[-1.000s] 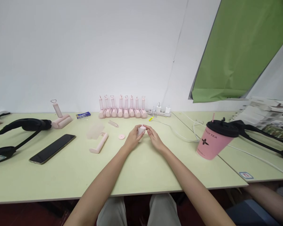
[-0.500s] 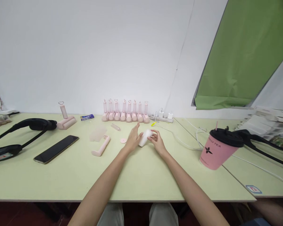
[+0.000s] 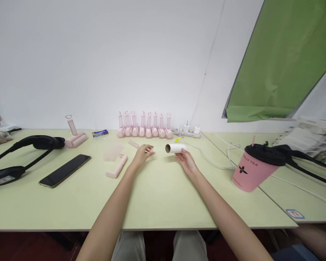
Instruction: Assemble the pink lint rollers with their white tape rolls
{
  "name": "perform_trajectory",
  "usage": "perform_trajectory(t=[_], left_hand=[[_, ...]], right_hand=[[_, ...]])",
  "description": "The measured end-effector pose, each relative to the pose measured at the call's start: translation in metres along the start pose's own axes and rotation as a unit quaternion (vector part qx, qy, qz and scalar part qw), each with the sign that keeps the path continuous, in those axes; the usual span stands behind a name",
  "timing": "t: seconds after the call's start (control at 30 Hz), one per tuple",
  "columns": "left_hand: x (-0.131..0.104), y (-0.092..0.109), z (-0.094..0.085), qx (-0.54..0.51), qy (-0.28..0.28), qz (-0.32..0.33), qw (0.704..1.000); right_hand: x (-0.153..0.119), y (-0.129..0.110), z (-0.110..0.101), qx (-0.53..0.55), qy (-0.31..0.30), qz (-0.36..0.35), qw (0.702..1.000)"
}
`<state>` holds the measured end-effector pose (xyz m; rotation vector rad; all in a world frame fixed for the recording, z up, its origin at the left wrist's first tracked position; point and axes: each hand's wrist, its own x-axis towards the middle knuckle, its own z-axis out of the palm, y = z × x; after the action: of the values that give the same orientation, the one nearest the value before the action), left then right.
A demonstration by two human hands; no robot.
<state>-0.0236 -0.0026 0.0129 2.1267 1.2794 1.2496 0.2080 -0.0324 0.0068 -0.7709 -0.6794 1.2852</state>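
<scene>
My right hand (image 3: 187,161) grips a white sticky-paper roll (image 3: 176,148) from below and behind, near its right end. The roll lies level above the table, its hollow cardboard core facing left. To the left, my left hand (image 3: 143,155) pinches a small pink disc (image 3: 152,149), mostly hidden by the fingers. Beside that hand lies a pink lint roller frame (image 3: 117,166), with a pale pink sheet (image 3: 112,153) behind it. A clear pink tube (image 3: 133,144) rests beyond my left fingers.
Several pink lint rollers (image 3: 149,132) stand in a row along the wall; another (image 3: 76,139) is farther left. A phone (image 3: 65,171) and black headset (image 3: 47,143) lie left. Right are a power strip (image 3: 190,134), white cables and a pink cup (image 3: 251,170).
The white roll has turned so its open core faces left, held now by my right hand alone. My left hand has moved left and taken the pink disc off the table.
</scene>
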Motion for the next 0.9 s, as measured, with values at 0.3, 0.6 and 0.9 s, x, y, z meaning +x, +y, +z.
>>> perform_trajectory(t=[0.3,0.6,0.9], left_hand=[[-0.01,0.067,0.027,-0.11,0.095,0.103,0.984],[-0.01,0.057,0.031,-0.078,0.124,0.118,0.982],[-0.014,0.066,0.029,-0.074,0.161,0.152,0.972]], right_hand=[[0.002,-0.001,0.0,-0.015,-0.01,0.025,1.0],[-0.007,0.003,0.005,-0.039,-0.033,0.048,0.998],[-0.007,0.001,0.007,0.005,-0.023,0.02,1.0]])
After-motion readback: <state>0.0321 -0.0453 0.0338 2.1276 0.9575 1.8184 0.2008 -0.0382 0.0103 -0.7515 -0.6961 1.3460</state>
